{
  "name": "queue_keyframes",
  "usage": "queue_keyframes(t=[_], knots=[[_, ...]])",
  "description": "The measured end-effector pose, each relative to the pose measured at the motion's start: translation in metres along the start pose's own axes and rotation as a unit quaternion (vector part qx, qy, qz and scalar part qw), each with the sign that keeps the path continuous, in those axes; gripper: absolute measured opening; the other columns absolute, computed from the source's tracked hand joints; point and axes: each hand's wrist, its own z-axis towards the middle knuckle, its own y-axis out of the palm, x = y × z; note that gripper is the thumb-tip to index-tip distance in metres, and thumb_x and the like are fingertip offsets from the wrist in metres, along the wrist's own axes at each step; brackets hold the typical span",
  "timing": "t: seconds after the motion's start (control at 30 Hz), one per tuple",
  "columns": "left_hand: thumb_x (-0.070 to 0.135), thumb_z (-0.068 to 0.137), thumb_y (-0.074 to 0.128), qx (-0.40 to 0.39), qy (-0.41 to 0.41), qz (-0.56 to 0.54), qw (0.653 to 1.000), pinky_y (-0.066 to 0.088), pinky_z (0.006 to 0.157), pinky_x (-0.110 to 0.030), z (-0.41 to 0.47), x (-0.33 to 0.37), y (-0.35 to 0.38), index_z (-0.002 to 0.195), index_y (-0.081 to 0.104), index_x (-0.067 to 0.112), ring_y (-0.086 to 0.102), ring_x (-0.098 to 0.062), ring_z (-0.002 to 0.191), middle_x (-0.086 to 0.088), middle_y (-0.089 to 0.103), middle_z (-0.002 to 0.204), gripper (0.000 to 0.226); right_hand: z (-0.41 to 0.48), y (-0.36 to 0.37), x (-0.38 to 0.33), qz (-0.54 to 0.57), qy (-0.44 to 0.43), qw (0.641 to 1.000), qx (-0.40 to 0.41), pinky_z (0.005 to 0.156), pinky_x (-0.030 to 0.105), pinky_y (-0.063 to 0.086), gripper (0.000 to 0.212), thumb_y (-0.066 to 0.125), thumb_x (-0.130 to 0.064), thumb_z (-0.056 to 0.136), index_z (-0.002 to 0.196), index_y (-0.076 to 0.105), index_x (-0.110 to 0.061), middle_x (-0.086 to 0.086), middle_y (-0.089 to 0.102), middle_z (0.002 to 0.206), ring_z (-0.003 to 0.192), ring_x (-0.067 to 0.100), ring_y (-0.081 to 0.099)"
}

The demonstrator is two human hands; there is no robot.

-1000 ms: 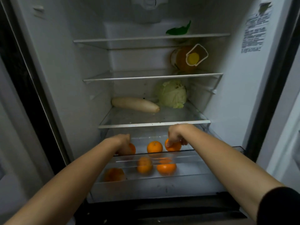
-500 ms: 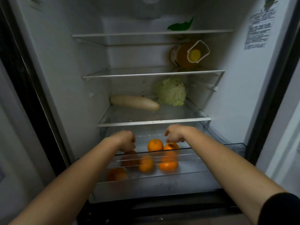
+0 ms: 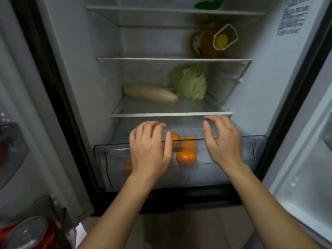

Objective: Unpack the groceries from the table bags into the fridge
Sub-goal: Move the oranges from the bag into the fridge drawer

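Note:
The fridge stands open with its clear bottom drawer [image 3: 233, 155] pulled out. Several oranges [image 3: 186, 157] lie inside it. My left hand [image 3: 150, 150] hovers over the drawer's front rim, fingers loosely bent, holding nothing and hiding some oranges. My right hand [image 3: 222, 141] hangs above the drawer's right part with fingers relaxed and spread, also holding nothing. On the shelf above lie a white radish [image 3: 150, 93] and a cabbage [image 3: 191, 82]. A bottle of orange liquid [image 3: 213, 41] lies on its side one shelf higher. Something green [image 3: 209, 4] sits on the top shelf.
The glass shelf edge [image 3: 170, 115] sits just above my fingertips. The left door [image 3: 16, 141] holds dark red containers [image 3: 30, 234] in its lower racks. The right door [image 3: 309, 159] stands open with pale racks. The floor shows below the fridge.
Both hands have let go of the oranges and drawn back out of the drawer toward me. The view has tilted down and come closer.

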Motion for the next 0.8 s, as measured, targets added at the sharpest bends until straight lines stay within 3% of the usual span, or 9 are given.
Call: queue_keyframes(t=[0.13, 0.2, 0.3, 0.43, 0.63, 0.8], knots=[[0.036, 0.094, 0.057, -0.001, 0.035, 0.041, 0.999, 0.022, 0.115, -0.061, -0.049, -0.003, 0.020, 0.129, 0.063, 0.016, 0.043, -0.036, 0.137, -0.020, 0.050, 0.140, 0.040, -0.061, 0.015, 0.015, -0.076, -0.021, 0.996, 0.044, 0.118, 0.053, 0.025, 0.051, 0.053, -0.039, 0.096, 0.137, 0.053, -0.010, 0.019, 0.042, 0.149, 0.143, 0.036, 0.035], [0.037, 0.091, 0.062, -0.002, 0.050, 0.055, 0.997, 0.013, 0.116, -0.065, -0.074, -0.006, 0.028, 0.139, 0.051, 0.023, 0.028, -0.038, 0.145, -0.022, 0.033, 0.151, 0.051, -0.087, 0.024, 0.024, -0.103, -0.015, 0.994, 0.035, 0.120, 0.059, 0.015, 0.065, 0.051, -0.046, 0.097, 0.147, 0.037, -0.008, 0.026, 0.024, 0.157, 0.149, 0.042, 0.020], [0.040, 0.088, 0.067, -0.022, 0.088, 0.109, 0.990, 0.015, 0.113, -0.070, -0.097, -0.018, 0.042, 0.146, 0.041, 0.027, 0.019, -0.041, 0.147, -0.022, 0.021, 0.155, 0.065, -0.104, 0.035, 0.038, -0.125, -0.032, 0.992, 0.013, 0.118, 0.063, 0.015, 0.077, 0.049, -0.053, 0.097, 0.152, 0.022, -0.006, 0.030, 0.011, 0.158, 0.149, 0.047, 0.009], [0.052, 0.086, 0.062, -0.025, 0.081, 0.132, 0.988, 0.015, 0.112, -0.068, -0.088, -0.030, 0.047, 0.149, 0.036, 0.031, 0.018, -0.036, 0.147, -0.018, 0.023, 0.155, 0.071, -0.098, 0.048, 0.046, -0.130, -0.051, 0.990, 0.024, 0.116, 0.065, 0.019, 0.080, 0.052, -0.057, 0.094, 0.150, 0.021, -0.009, 0.027, 0.012, 0.155, 0.148, 0.047, 0.007], [0.059, 0.083, 0.059, -0.070, 0.026, 0.148, 0.986, 0.021, 0.110, -0.064, -0.055, -0.038, 0.060, 0.150, 0.031, 0.019, 0.025, -0.032, 0.141, -0.012, 0.028, 0.147, 0.083, -0.075, 0.072, 0.052, -0.130, -0.037, 0.991, 0.018, 0.114, 0.064, 0.022, 0.080, 0.056, -0.056, 0.092, 0.150, 0.025, -0.010, 0.022, 0.013, 0.155, 0.147, 0.046, 0.011], [0.054, 0.083, 0.063, -0.141, 0.009, 0.161, 0.977, 0.025, 0.106, -0.064, -0.024, -0.048, 0.078, 0.147, 0.037, 0.019, 0.031, -0.035, 0.136, -0.016, 0.036, 0.143, 0.077, -0.053, 0.087, 0.059, -0.162, 0.002, 0.985, -0.064, 0.118, 0.061, 0.016, 0.080, 0.048, -0.058, 0.094, 0.157, 0.019, -0.016, 0.021, 0.007, 0.162, 0.151, 0.041, 0.005]])
